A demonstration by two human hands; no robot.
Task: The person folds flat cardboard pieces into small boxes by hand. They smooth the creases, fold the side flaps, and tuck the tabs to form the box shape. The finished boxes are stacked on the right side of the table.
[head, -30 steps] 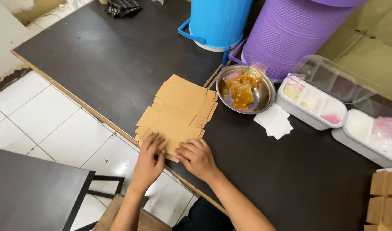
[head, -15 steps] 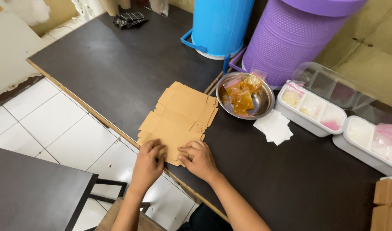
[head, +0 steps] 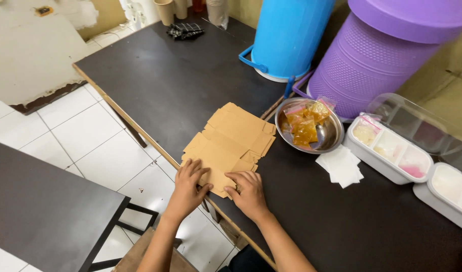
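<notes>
Cardboard (head: 231,146), a flat die-cut box blank in plain brown, lies on the dark bench (head: 180,85) at its near edge, one flap just past the rim. Both hands press down on that near flap rather than gripping it: the left hand (head: 188,184) lies flat with fingers spread on the blank's near-left corner, and the right hand (head: 248,189) sits beside it with fingers curled and fingertips on the flap, apparently pinning a crease; neither hand closes around anything. Working at the edge likely keeps the blank within easy reach. Just beyond the blank's far-right corner stands a steel bowl (head: 319,133) holding small bags of amber stuff, and near it lie white paper squares (head: 341,165). A white divided tray (head: 387,151) and a second tub (head: 445,194) sit toward the right edge. At the far side stand a blue jug (head: 289,35) and a purple bin (head: 377,55), well clear of the hands.
</notes>
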